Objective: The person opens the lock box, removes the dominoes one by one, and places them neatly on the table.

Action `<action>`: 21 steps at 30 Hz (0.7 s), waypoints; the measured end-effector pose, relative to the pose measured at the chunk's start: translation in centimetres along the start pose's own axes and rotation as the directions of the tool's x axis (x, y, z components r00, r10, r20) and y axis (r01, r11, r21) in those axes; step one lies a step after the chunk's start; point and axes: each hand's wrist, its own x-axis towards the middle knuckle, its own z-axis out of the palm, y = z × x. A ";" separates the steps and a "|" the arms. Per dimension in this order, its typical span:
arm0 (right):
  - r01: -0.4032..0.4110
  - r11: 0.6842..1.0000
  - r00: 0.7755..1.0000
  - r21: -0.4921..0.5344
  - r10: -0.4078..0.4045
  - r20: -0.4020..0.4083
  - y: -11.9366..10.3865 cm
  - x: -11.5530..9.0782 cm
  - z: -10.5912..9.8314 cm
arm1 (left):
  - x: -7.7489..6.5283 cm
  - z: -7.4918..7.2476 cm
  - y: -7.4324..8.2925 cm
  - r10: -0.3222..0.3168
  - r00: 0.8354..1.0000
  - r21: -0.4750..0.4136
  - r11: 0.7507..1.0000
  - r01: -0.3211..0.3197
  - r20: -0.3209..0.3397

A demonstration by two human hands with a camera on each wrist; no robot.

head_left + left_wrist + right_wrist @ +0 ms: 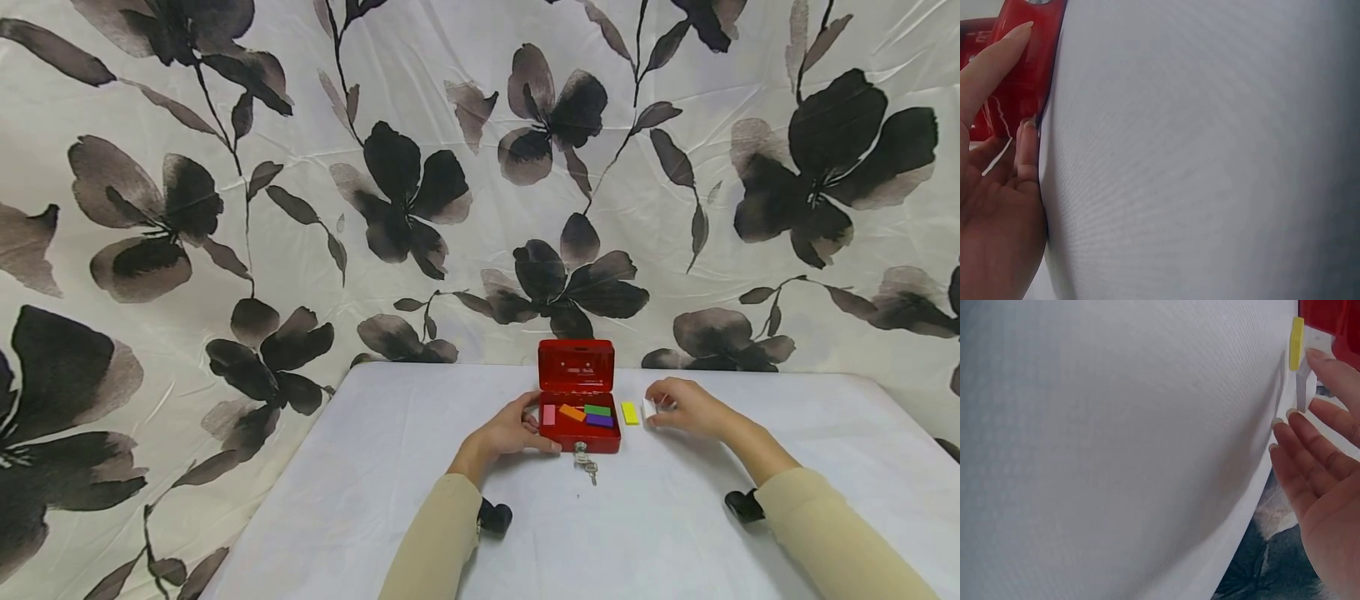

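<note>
A red metal cash box stands on the table with its lid raised. Inside lie a pink block, an orange block, a green block and a purple block. My left hand holds the box's left side, its thumb along the front wall, as the left wrist view also shows. Right of the box, my right hand pinches a white block between thumb and finger; its other fingers are extended. A yellow block lies between the box and that hand.
Keys hang from the lock at the box's front. A white cloth covers the table, and a floral curtain hangs behind its far edge. Each wrist carries a black camera strap piece.
</note>
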 end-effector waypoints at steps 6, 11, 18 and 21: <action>-0.048 0.999 0.998 0.000 0.048 0.029 0.0 0.4 0.1 | 0.1 0.0 0.0 -0.004 1.000 -0.010 1.000 0.004 0.000; -0.054 0.999 0.997 -0.007 0.054 0.047 0.2 0.6 0.2 | 0.2 0.0 -0.1 -0.005 1.000 0.009 1.000 0.005 -0.002; -0.071 0.997 0.996 -0.017 0.071 0.057 0.3 0.7 0.5 | 0.3 0.0 -0.3 -0.005 1.000 0.010 1.000 0.005 0.001; -0.068 0.997 0.996 -0.021 0.069 0.056 0.4 0.8 0.6 | 0.3 -0.1 -0.2 0.003 1.000 0.003 1.000 -0.003 0.003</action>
